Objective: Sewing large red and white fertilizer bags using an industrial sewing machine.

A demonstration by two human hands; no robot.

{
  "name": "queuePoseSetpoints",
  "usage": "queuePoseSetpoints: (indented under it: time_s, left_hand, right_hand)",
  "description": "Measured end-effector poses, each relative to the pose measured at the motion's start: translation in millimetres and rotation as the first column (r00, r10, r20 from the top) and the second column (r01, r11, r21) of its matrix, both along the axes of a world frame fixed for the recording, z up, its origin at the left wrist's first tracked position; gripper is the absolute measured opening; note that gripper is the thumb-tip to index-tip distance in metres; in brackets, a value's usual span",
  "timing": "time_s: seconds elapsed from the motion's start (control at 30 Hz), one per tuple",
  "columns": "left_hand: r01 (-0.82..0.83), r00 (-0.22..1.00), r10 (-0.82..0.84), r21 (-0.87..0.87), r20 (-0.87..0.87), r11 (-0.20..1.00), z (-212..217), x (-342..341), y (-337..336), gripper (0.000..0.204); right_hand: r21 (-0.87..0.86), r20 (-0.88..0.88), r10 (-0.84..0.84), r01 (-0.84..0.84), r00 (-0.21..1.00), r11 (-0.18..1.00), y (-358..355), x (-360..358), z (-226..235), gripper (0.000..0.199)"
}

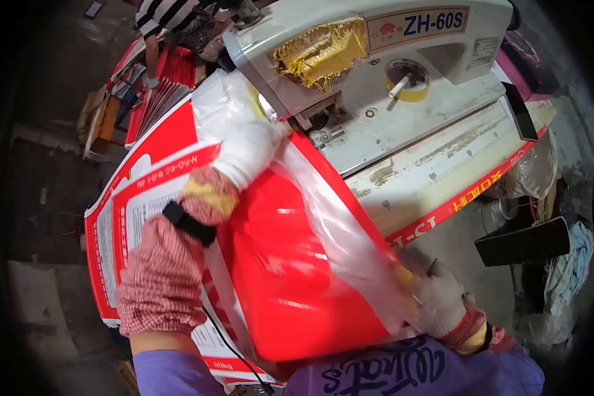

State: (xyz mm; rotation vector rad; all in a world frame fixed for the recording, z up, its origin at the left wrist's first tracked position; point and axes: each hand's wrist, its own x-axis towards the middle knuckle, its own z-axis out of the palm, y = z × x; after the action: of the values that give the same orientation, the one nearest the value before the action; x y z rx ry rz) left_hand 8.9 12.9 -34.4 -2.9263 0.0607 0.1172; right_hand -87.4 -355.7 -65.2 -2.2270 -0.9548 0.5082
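Observation:
A red plastic sack [280, 264] with a clear, shiny liner [336, 231] along its edge lies in front of me, under the head of a grey industrial sewing machine [350, 125]. My left hand [247, 152], in a white glove, is closed on the sack's far edge beside the needle area. My right hand [439, 300], gloved too, is wrapped round the sack's near right corner, close to my body. Slight motion blur softens both hands, and the fingertips are partly hidden by the film.
More red and white printed sacks [102, 264] lie under my left arm. A tape roll [412, 82] and a dark phone [520, 112] rest on the machine and its table. Far left, another person's arm [152, 59] reaches to stacked sacks [158, 89]. A dark board [521, 242] stands at right.

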Motion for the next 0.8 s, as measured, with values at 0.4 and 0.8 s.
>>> queuePoseSetpoints:
  time_s: [0.4,0.8]
  left_hand:
    - [-0.116,0.931,-0.075,0.484,0.358,0.867,113.3,66.4,42.0,0.033]
    - [0.688,0.726,-0.688,0.029,0.009,0.725,136.9,-26.8,-161.1,0.030]
  right_hand:
    - [-0.072,0.465,0.014,0.022,0.885,0.997,207.1,108.8,-6.6,0.021]
    - [0.209,-0.447,0.375,-0.313,0.812,0.927,187.3,191.9,-11.3,0.028]
